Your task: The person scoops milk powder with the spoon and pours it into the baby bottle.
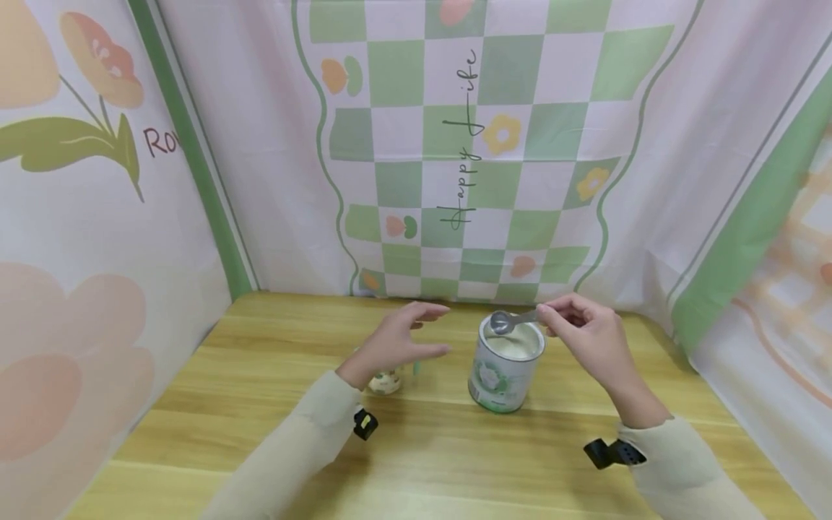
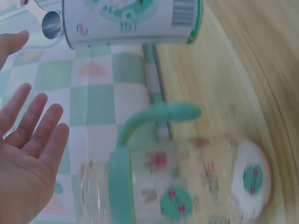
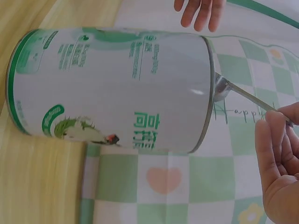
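My right hand (image 1: 593,344) pinches the handle end of a metal measuring spoon (image 1: 502,323) between thumb and fingers. The spoon's bowl is at the mouth of a white and green milk powder can (image 1: 500,383), over the pale powder inside. In the right wrist view, the bowl shows right at the can's rim. To the can's left, my left hand (image 1: 398,341) hovers with fingers and thumb spread, holding nothing. A clear baby bottle (image 2: 187,179) with a green collar and curved handle stands below this hand, mostly hidden by it in the head view.
Everything stands on a wood-grain table (image 1: 416,462). A checkered green and white curtain (image 1: 455,166) hangs behind its back edge, and a flowered curtain (image 1: 97,238) closes in the left side. Black straps with small devices are on both wrists.
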The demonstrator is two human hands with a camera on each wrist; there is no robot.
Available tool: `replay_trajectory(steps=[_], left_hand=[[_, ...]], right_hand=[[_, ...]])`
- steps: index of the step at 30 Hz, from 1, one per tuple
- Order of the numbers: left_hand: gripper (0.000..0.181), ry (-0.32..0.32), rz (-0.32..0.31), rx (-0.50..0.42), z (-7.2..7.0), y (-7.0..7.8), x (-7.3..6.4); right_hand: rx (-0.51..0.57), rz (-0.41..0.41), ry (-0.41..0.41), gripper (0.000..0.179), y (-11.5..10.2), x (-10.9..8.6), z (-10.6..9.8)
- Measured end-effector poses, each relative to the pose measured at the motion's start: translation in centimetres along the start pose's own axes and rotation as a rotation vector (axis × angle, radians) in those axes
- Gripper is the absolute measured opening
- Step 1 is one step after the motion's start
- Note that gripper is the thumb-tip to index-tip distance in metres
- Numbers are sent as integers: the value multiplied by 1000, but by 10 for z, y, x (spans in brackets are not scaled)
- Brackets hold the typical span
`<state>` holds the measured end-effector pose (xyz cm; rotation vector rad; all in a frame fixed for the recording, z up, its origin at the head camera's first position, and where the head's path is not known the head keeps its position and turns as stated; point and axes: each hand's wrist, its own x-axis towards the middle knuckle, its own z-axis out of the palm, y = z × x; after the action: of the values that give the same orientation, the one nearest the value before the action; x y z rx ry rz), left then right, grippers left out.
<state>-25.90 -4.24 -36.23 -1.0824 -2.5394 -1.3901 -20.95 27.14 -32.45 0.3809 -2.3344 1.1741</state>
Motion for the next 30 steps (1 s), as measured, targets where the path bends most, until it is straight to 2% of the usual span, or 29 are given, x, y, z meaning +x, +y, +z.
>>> replay_trajectory(steps=[5,11,18,24,27,30], left_hand=[[64,-31,-27,-50,15,4,5],[68,-32,-40,-93,33,4,8],[82,-35,-73,-87,51,4,17],[98,-43,-142,-98,66,6,28],[99,-59,-155,-146,73,6,32],[92,-72,-138,-231,80,5,37]], right_hand=[[-45,22,-29,18,2,-3,-3],[-112,-11,-27,17,10,-8,0],[-195,-103,-1,11,17,-8,7],[-257,-199,8,7,20,-6,11],[-285,-249,12,9,20,-5,13],[-310,-289,17,10,20,-5,14]])
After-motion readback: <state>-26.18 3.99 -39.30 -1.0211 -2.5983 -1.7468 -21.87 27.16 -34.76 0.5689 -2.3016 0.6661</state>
